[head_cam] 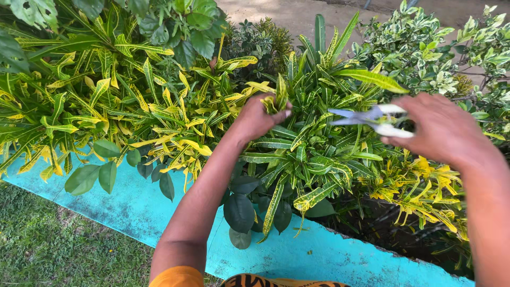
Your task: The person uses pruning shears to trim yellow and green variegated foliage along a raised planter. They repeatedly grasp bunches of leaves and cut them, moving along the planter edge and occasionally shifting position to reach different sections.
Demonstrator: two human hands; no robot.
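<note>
In the middle of the frame, the left hand (258, 118) pinches a small bunch of leaf tips (278, 98), green with yellow marks, and its fingers are closed tight around them. The tips belong to a bushy plant (308, 159) with long striped leaves that fills the centre. Just to the right, the right hand (443, 130) grips a pair of garden clippers (372, 119) with pale handles. The grey blades point left toward the bunch but stay apart from it. More yellow and green bushes (95, 101) crowd the upper left. Below them, a bright blue wall (297, 255) runs across the bottom. Grass (48, 244) shows at the lower left.
</note>
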